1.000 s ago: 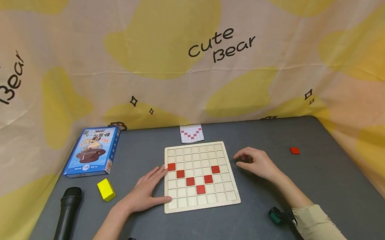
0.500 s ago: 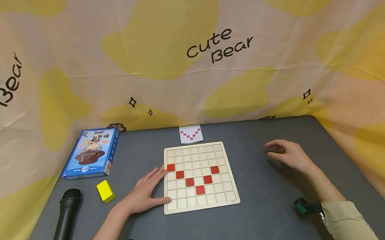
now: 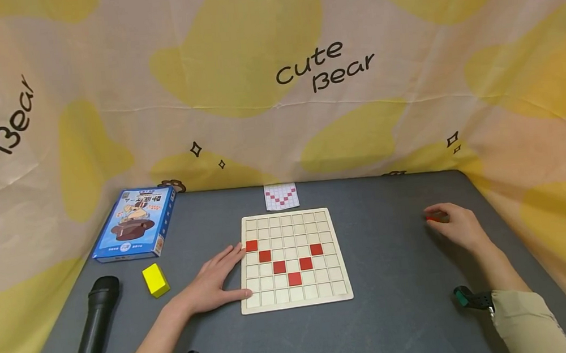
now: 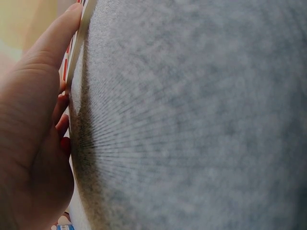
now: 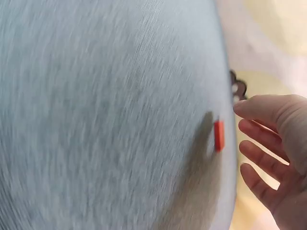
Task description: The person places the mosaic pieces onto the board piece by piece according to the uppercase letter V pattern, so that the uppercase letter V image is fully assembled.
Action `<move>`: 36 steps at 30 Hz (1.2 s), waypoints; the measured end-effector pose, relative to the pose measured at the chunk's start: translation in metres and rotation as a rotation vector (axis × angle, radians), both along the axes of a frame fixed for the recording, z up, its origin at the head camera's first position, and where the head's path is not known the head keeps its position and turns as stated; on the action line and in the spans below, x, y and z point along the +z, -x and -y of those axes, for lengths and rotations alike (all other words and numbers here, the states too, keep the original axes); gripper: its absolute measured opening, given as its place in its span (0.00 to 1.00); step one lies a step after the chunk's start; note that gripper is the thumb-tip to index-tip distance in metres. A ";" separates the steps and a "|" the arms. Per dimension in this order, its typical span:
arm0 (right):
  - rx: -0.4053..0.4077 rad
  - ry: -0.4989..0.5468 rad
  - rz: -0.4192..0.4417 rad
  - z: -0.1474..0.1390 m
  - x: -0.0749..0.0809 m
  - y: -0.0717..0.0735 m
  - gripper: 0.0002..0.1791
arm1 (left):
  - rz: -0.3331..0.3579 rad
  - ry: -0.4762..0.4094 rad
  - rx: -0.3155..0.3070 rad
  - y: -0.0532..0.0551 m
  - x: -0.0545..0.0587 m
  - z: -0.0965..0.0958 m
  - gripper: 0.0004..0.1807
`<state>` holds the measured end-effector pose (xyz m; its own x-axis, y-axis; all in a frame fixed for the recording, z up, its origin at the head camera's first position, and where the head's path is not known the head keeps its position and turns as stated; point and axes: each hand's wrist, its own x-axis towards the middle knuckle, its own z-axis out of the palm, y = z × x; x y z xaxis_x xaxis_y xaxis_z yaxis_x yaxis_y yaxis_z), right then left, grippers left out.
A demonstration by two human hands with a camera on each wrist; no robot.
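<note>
My left hand (image 3: 217, 285) lies along the left edge of a pale wooden grid board (image 3: 325, 292), thumb and fingertips on its rim. Several red square tiles sit in the board's cells, roughly in a V with a longer left arm. Out to the right, my right hand (image 3: 461, 228) hovers at a single red tile (image 5: 219, 136), partly covering it in the head view. From the right wrist, a gap shows between the spread fingers (image 5: 261, 160) and that tile, which rests on the grey table. In the left wrist view the left thumb (image 4: 53, 38) reaches the board's edge.
Behind the board stands a small pattern card (image 3: 281, 196) with a pink V on a grid. To the left are a blue box (image 3: 136, 222), a yellow block (image 3: 156, 280) and a black microphone (image 3: 94, 337). A printed cloth (image 3: 250, 49) hangs behind the table.
My right hand has travelled right, from beside the board to over the lone red tile. My left hand and the tiles on the board have stayed in place.
</note>
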<state>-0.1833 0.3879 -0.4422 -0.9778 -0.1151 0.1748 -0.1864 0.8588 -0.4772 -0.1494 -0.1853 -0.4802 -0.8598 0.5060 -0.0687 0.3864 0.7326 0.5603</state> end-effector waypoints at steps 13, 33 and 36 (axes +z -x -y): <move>0.002 -0.035 0.000 -0.018 -0.015 0.000 0.16 | 0.007 0.006 0.001 0.000 -0.001 0.000 0.54; -0.051 0.005 -0.046 -0.002 -0.022 -0.007 0.16 | -0.009 0.009 0.002 0.000 -0.003 0.000 0.54; -0.042 0.028 -0.036 0.005 -0.020 -0.007 0.17 | -0.009 0.010 0.005 0.000 -0.002 0.000 0.54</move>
<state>-0.1759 0.3824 -0.4620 -0.9747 -0.0684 0.2127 -0.1678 0.8524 -0.4952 -0.1496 -0.1849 -0.4822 -0.8627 0.5014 -0.0665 0.3879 0.7402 0.5492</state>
